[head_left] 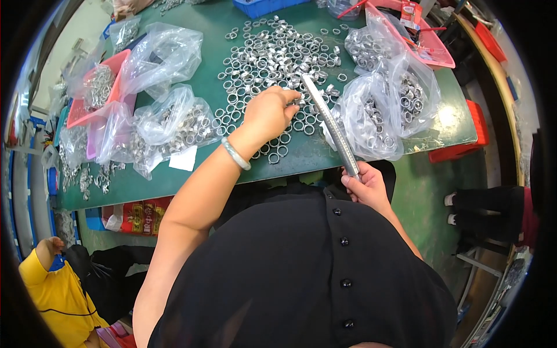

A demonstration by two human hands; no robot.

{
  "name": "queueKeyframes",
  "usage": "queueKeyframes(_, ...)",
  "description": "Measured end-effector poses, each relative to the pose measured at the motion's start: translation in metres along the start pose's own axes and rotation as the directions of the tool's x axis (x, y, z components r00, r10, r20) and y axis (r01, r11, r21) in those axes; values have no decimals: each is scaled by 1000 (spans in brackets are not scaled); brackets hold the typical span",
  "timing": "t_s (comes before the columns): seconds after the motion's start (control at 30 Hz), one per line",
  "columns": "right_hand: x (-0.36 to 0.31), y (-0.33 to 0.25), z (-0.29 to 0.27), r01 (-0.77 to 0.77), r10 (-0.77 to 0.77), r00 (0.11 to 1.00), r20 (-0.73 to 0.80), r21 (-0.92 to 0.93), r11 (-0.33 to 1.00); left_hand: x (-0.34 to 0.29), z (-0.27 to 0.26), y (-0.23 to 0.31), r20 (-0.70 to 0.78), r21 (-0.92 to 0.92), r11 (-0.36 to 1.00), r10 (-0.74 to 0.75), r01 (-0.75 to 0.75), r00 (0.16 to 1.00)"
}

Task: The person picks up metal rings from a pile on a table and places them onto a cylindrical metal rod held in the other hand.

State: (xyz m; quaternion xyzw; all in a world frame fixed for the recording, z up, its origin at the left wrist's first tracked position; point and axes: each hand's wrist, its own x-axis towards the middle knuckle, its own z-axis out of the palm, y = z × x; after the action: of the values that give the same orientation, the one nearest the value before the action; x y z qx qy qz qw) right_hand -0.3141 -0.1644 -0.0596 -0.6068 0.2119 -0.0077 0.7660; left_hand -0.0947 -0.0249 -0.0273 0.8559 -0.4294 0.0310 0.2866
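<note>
Many silvery metal rings (255, 58) lie spread and heaped on a green table. My left hand (268, 113), with a pale bangle (236, 154) at its wrist, is over the near part of the rings. Its fingers are curled, thumb and forefinger close together; whatever is between their tips is too small to make out. A long tapered metal ring mandrel (332, 124), with fine marks along it, is gripped at its thick lower end by my right hand (368, 184). The mandrel slants up and to the left, its narrow end over the rings beside my left fingertips.
Clear plastic bags of rings (371, 116) lie at the right and others (174, 122) at the left. Pink bins (429, 46) stand at both sides, and a blue bin (270, 7) at the far edge. A person in yellow (58, 287) is at lower left, another person's dark-clothed legs (484, 214) at right.
</note>
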Motion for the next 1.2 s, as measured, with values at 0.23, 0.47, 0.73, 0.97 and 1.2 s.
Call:
queueKeyframes(0.23, -3, -1, -3, -2, 2, 1000, -16, -12, 1000, 10, 5, 1, 77, -101, 993, -55, 62, 996)
queueKeyframes(0.47, -4, 1, -5, -29, 31, 999, 22, -53, 998, 13, -22, -14, 342, -928, 108, -135, 357, 930)
queueKeyframes(0.73, -2, 0, 0, 30, -23, 998, 53, -136, 990, 2, -31, -5, 272, -921, 272, -57, 277, 960)
queueKeyframes(0.97, 5, 2, 3, 159, -146, 987, 69, -258, 953, -21, -20, 8, 469, -883, 16, -21, 469, 883)
queueKeyframes(1.2, 4, 0, 11, 171, -170, 985, 33, -349, 921, -37, -21, 3, 480, -876, -73, -20, 478, 877)
